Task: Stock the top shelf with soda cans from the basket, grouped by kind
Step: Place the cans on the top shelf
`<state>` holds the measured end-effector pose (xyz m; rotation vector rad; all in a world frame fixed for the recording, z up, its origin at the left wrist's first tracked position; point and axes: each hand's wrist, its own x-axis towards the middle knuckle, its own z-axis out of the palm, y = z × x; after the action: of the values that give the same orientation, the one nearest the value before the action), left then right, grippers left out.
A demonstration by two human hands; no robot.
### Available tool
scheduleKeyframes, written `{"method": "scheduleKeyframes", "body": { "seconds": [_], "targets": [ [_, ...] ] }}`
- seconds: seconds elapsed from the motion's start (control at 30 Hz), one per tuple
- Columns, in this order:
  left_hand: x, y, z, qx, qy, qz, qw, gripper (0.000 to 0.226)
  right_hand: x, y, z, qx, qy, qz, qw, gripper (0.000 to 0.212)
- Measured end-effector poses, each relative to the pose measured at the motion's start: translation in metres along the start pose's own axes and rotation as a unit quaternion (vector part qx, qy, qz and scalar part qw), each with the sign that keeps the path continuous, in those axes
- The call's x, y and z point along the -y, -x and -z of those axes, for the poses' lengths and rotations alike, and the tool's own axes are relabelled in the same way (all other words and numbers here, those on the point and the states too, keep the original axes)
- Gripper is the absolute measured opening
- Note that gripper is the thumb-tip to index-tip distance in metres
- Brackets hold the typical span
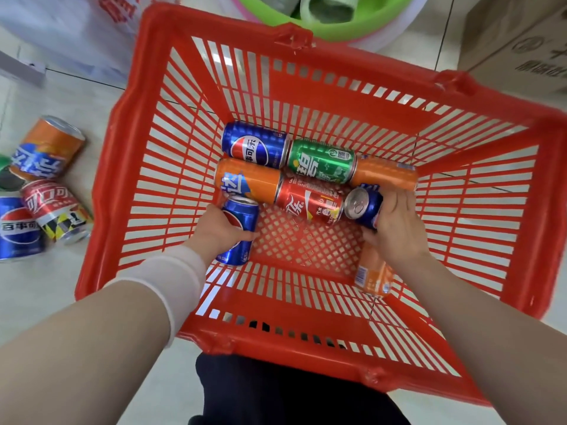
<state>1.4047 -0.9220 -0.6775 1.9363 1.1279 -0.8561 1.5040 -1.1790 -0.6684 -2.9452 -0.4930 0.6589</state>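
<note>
A red plastic basket (147, 167) stands on the floor below me. Inside it my left hand (214, 230) grips a blue Pepsi can (241, 222) at the left of the basket floor. My right hand (395, 225) grips a second blue Pepsi can (362, 207) with its top facing left. Lying in a cluster behind them are another blue Pepsi can (256, 145), a green Sprite can (320, 161), two orange Fanta cans (248, 180) (383, 173) and a red Coke can (308, 204). A third orange can (372, 276) lies under my right wrist.
On the floor left of the basket stand an orange Fanta can (47, 148), a red Coke can (56, 211) and a blue Pepsi can (18, 231). A green basin (325, 23) sits behind the basket, a cardboard box (518, 41) at the back right.
</note>
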Motion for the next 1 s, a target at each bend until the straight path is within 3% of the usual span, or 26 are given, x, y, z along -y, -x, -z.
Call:
{"method": "scheduleKeyframes", "body": {
  "seconds": [0.23, 0.4, 0.5, 0.63, 0.73, 0.87, 1.0],
  "targets": [
    [-0.010, 0.022, 0.009, -0.016, 0.042, -0.009, 0.999, 0.074, 0.001, 0.004, 0.019, -0.114, -0.129, -0.018, 0.985, 0.071],
    [-0.027, 0.055, 0.027, -0.013, 0.101, -0.012, 0.995, 0.078, 0.020, 0.011, 0.050, -0.091, -0.214, -0.054, 0.971, 0.079],
    [-0.039, 0.093, 0.043, -0.002, 0.142, -0.050, 0.989, 0.074, 0.032, 0.030, 0.078, -0.047, -0.276, -0.105, 0.954, 0.068],
    [-0.049, 0.154, 0.066, 0.014, 0.250, -0.079, 0.965, 0.061, 0.048, 0.074, 0.128, 0.016, -0.489, -0.150, 0.859, 0.046],
    [-0.056, 0.210, 0.089, 0.036, 0.305, -0.089, 0.948, 0.054, 0.059, 0.115, 0.174, 0.052, -0.579, -0.170, 0.796, 0.046],
    [-0.067, 0.292, 0.125, 0.086, 0.375, -0.095, 0.918, 0.051, 0.074, 0.171, 0.248, 0.078, -0.653, -0.174, 0.733, 0.076],
    [-0.077, 0.369, 0.167, 0.124, 0.417, -0.130, 0.891, 0.059, 0.091, 0.219, 0.323, 0.091, -0.675, -0.164, 0.713, 0.096]
  ]
}}
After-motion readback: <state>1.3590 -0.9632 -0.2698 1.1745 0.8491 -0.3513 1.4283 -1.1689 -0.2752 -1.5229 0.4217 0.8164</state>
